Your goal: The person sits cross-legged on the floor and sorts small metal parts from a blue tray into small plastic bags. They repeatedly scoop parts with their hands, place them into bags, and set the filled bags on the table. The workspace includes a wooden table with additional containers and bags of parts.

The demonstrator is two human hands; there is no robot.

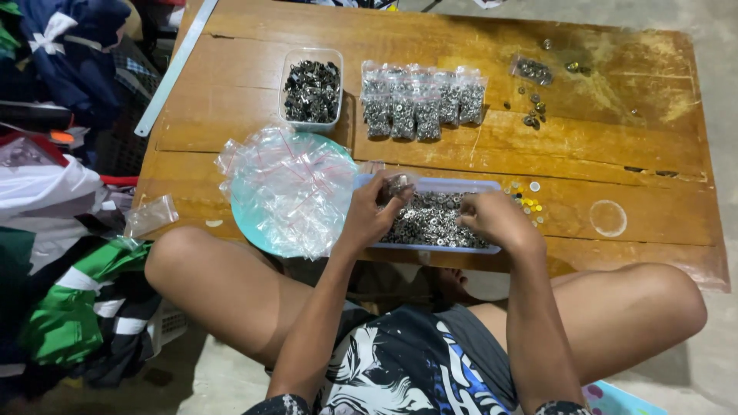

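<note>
— Wooden table, near edge: long tray of small metal rings. Left hand pinching a small clear bag over it, right hand curled down into the rings.

— Around that? Heap of empty bags on a teal plate just left, filled bags and a tub toward the far edge.

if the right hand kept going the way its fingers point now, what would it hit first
Probably the small metal rings in the shallow clear tray: the right hand points left and slightly down into the pile. Beyond that comes the left hand, which holds a small clear bag. Depth is unclear.
</note>
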